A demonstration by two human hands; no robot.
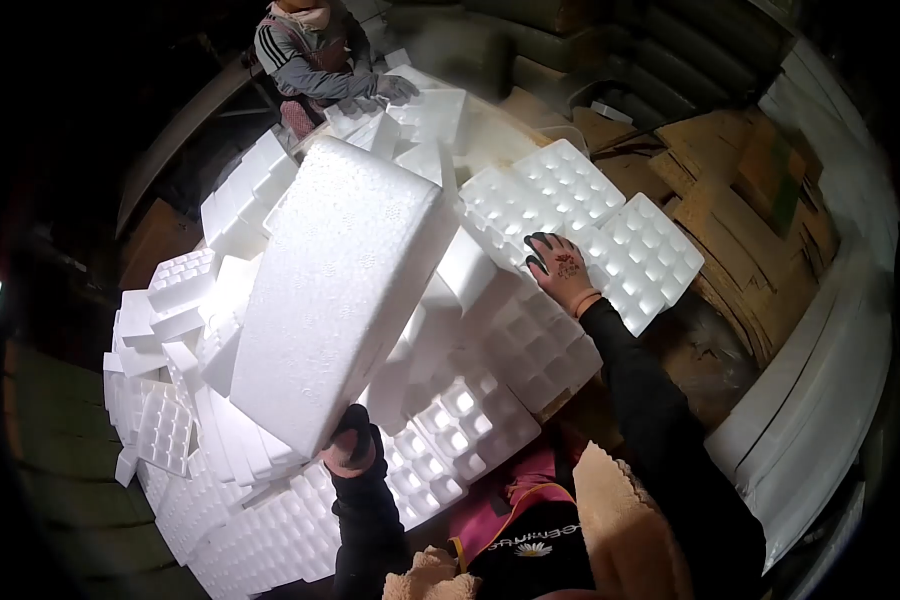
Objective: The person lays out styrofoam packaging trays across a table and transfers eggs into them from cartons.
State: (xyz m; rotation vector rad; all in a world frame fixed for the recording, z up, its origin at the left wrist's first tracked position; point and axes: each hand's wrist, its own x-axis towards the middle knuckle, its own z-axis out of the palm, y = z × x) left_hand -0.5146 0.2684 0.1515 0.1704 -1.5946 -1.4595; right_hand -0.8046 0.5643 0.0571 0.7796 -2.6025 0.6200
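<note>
A large white foam box (335,280) stands tilted in the middle, its long side toward the camera. My left hand (351,443), in a pink and black glove, grips its near lower corner. My right hand (562,270), gloved in the same way, lies with fingers spread on a dimpled white foam tray (545,195) at the right. Another dimpled tray (650,255) adjoins it beyond my wrist. Beneath and around the box are more foam pieces, partly hidden by it.
Stacked foam pieces (240,200) and small trays (165,425) crowd the left side. A co-worker (315,60) at the far side rests a gloved hand on foam. Flattened cardboard (740,200) lies at the right, beside pale sheeting (820,400).
</note>
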